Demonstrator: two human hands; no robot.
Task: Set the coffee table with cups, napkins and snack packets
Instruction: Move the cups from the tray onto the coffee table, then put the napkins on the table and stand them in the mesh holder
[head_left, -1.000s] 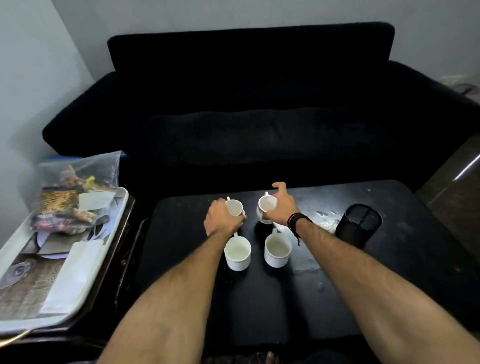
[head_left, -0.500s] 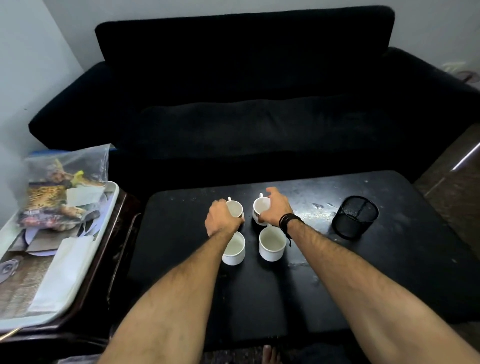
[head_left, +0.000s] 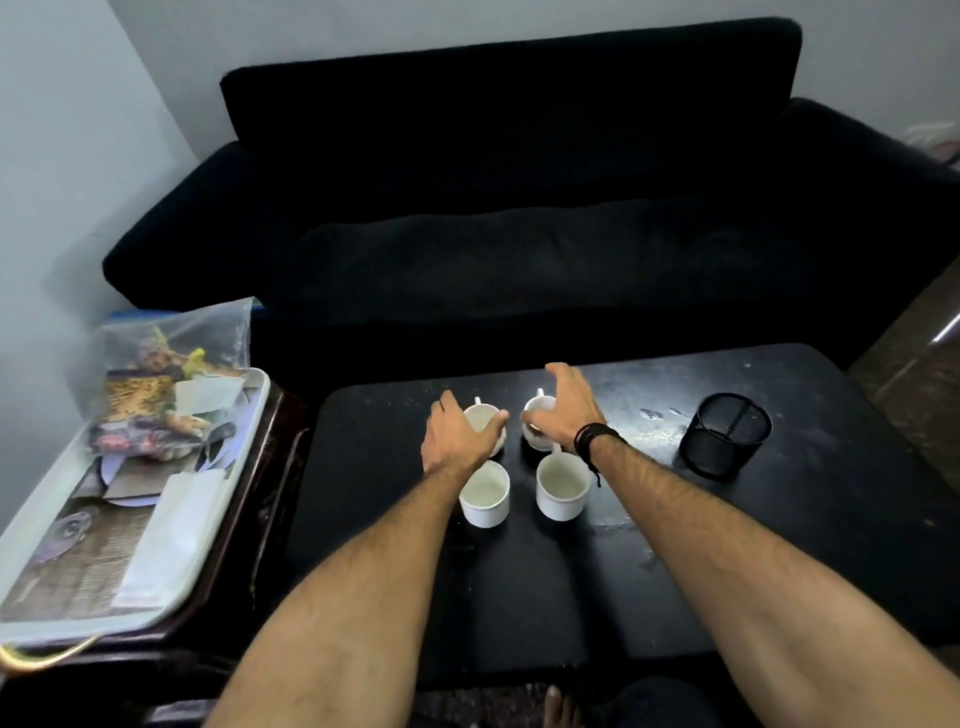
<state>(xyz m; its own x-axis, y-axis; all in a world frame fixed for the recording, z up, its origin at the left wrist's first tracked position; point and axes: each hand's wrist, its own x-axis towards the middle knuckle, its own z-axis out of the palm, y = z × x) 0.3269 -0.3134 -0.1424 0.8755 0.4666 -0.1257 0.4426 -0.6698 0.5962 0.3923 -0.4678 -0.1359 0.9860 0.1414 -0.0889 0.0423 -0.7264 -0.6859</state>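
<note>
Two bare forearms, hairy along their length, with no sleeves in sight down to the bottom edge of the view. Left hand (head_left: 457, 436) without ring, watch or band on what shows of it; right hand (head_left: 566, 410) likewise ringless, but with a black corded wristband (head_left: 592, 441) wrapped in several strands about the wrist, one loose end hanging down. Bare toes (head_left: 558, 706) just showing at the bottom edge, dim and partly cut off.

A black table (head_left: 779, 545) carries four white cups (head_left: 484, 493) in a square near its middle and a black mesh holder (head_left: 725, 435) at the far right.
</note>
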